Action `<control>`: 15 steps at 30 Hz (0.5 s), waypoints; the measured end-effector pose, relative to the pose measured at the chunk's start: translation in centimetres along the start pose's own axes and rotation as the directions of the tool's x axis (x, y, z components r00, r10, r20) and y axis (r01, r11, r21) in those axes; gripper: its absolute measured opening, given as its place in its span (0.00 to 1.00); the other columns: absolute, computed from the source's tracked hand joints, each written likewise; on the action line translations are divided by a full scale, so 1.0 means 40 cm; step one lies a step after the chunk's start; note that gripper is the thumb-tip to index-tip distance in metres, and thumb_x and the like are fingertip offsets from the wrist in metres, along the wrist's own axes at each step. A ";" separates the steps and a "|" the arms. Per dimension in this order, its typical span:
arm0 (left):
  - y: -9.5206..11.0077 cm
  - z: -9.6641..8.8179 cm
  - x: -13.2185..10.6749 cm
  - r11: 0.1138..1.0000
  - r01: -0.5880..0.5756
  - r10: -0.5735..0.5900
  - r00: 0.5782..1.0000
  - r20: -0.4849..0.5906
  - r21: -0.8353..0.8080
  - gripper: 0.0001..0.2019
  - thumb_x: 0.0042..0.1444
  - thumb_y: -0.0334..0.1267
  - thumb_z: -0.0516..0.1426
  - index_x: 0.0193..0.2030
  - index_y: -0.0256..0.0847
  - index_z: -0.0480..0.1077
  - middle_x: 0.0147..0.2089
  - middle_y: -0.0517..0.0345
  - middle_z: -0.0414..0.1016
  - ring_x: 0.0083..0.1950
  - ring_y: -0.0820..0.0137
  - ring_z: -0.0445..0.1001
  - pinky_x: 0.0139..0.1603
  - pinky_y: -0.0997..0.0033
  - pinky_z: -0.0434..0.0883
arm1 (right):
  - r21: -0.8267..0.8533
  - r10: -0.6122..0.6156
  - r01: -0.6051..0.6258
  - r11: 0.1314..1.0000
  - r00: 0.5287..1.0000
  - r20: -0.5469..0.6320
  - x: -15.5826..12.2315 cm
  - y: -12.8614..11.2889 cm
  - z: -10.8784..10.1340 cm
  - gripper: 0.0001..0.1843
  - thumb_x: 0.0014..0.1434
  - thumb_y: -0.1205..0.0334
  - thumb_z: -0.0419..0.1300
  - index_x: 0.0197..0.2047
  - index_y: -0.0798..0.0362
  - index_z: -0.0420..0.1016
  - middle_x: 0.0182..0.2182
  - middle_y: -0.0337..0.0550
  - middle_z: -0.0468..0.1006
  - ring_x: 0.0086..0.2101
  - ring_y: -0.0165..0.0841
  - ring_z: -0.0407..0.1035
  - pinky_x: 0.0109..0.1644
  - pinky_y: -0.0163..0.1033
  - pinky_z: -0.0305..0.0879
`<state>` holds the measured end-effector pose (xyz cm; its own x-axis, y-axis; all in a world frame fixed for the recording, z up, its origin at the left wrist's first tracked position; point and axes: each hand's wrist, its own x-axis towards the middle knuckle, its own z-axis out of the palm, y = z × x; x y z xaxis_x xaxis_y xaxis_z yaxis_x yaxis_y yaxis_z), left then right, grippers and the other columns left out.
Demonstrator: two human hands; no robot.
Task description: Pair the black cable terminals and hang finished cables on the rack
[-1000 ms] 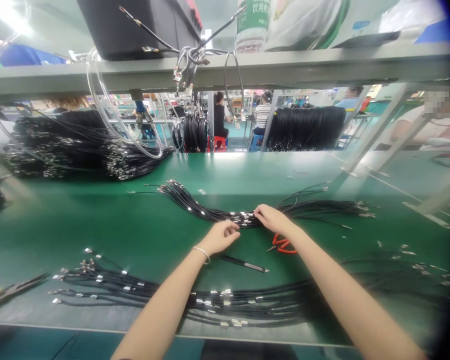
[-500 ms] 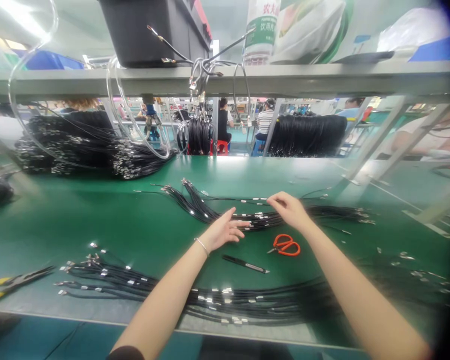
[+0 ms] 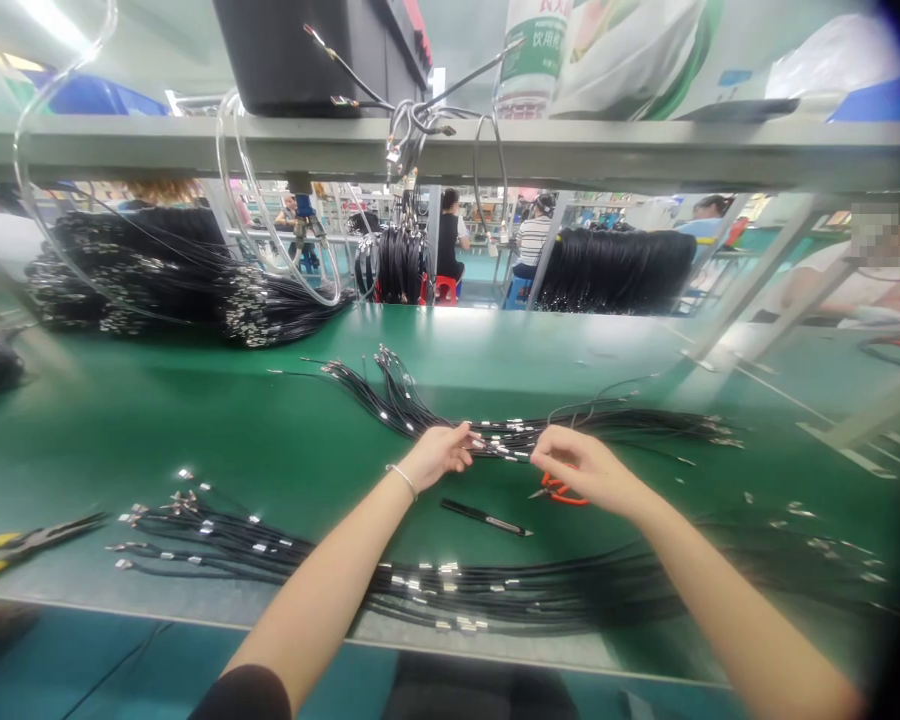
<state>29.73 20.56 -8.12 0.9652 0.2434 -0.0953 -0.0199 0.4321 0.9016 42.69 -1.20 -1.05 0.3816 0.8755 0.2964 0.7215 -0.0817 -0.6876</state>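
A bundle of thin black cables (image 3: 397, 400) with white labels and metal ends lies across the middle of the green bench. My left hand (image 3: 441, 455), with a bracelet at the wrist, is closed by the near side of its middle, its fingers curled on a labelled cable. My right hand (image 3: 586, 468) pinches the same near strand further right, its fingertips partly hiding it. Below the right hand are orange-handled scissors (image 3: 568, 497), partly covered by it. A black craft knife (image 3: 486, 517) lies between the two bundles, nearer to my left hand.
A second cable bundle (image 3: 465, 590) stretches along the front edge under my forearms. Yellow-handled pliers (image 3: 34, 545) lie at left. Large cable heaps (image 3: 157, 280) stand behind. Overhead runs a metal shelf (image 3: 607, 150) with a dark bin (image 3: 315, 60) and hanging clear tubing (image 3: 232, 200). People sit beyond.
My right hand has come down and nearer, now over the scissors, pinching a near strand. The left hand's spread fingers have closed on the cable. A far strand has shifted.
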 end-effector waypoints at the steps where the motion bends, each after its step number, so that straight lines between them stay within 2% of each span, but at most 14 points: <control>1: -0.004 -0.007 0.004 1.000 0.016 -0.016 1.000 -0.011 0.023 0.19 0.61 0.47 0.60 0.39 0.26 0.76 0.41 0.39 0.79 0.24 0.77 0.72 0.20 0.81 0.67 | 0.009 0.013 -0.012 1.000 0.999 -0.040 -0.004 0.005 0.004 0.16 0.58 0.48 0.62 0.28 0.52 0.74 0.28 0.40 0.73 0.28 0.32 0.66 0.33 0.36 0.64; 3: -0.008 -0.018 0.008 0.997 0.048 -0.047 0.999 -0.024 0.060 0.19 0.59 0.46 0.63 0.36 0.25 0.76 0.37 0.39 0.79 0.22 0.76 0.72 0.18 0.81 0.66 | 0.024 0.056 -0.053 0.998 0.981 -0.184 -0.007 0.027 0.002 0.15 0.57 0.48 0.63 0.29 0.52 0.75 0.29 0.42 0.74 0.30 0.33 0.67 0.35 0.38 0.65; 7: -0.005 -0.032 0.010 0.997 0.029 -0.018 0.987 -0.159 0.066 0.16 0.61 0.43 0.61 0.38 0.27 0.76 0.30 0.51 0.75 0.21 0.79 0.71 0.19 0.82 0.69 | 0.108 0.138 -0.099 0.989 0.872 -0.469 -0.015 0.073 -0.032 0.19 0.58 0.44 0.61 0.34 0.53 0.74 0.31 0.44 0.74 0.33 0.36 0.70 0.41 0.43 0.68; 10: 0.000 -0.036 0.013 0.999 0.001 0.012 0.962 -0.272 0.046 0.15 0.63 0.42 0.59 0.42 0.26 0.75 0.25 0.57 0.71 0.20 0.78 0.71 0.21 0.80 0.72 | 0.209 0.159 -0.045 0.977 0.805 -0.571 -0.045 0.071 -0.071 0.19 0.57 0.43 0.62 0.34 0.52 0.72 0.32 0.42 0.73 0.34 0.34 0.71 0.44 0.43 0.69; 13: 0.006 -0.034 0.017 0.999 -0.033 0.033 0.934 -0.357 0.006 0.15 0.66 0.40 0.56 0.43 0.24 0.73 0.27 0.53 0.73 0.26 0.73 0.77 0.32 0.76 0.78 | 0.311 0.156 0.072 0.948 0.744 -0.649 -0.112 0.043 -0.113 0.13 0.56 0.48 0.65 0.35 0.48 0.75 0.34 0.41 0.71 0.35 0.34 0.70 0.44 0.42 0.70; 14: 0.008 -0.032 0.018 0.999 -0.048 0.042 0.921 -0.388 -0.007 0.15 0.66 0.39 0.55 0.44 0.24 0.72 0.29 0.51 0.73 0.30 0.72 0.79 0.37 0.75 0.78 | 0.304 0.131 0.097 0.948 0.750 -0.648 -0.144 0.033 -0.127 0.10 0.57 0.50 0.65 0.35 0.47 0.75 0.34 0.42 0.71 0.35 0.34 0.69 0.44 0.43 0.70; 15: 0.012 -0.029 0.019 0.998 -0.062 0.050 0.907 -0.419 -0.016 0.15 0.67 0.39 0.55 0.45 0.24 0.71 0.30 0.50 0.74 0.32 0.71 0.80 0.41 0.75 0.78 | 0.274 0.095 0.100 0.957 0.780 -0.618 -0.180 0.024 -0.140 0.09 0.58 0.50 0.64 0.33 0.45 0.76 0.34 0.43 0.71 0.35 0.35 0.69 0.43 0.43 0.70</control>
<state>30.14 21.96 -8.26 0.7652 0.6056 -0.2182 -0.0837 0.4297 0.8991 43.84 -10.26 -0.13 0.7234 0.3809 0.5758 0.5704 0.1401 -0.8093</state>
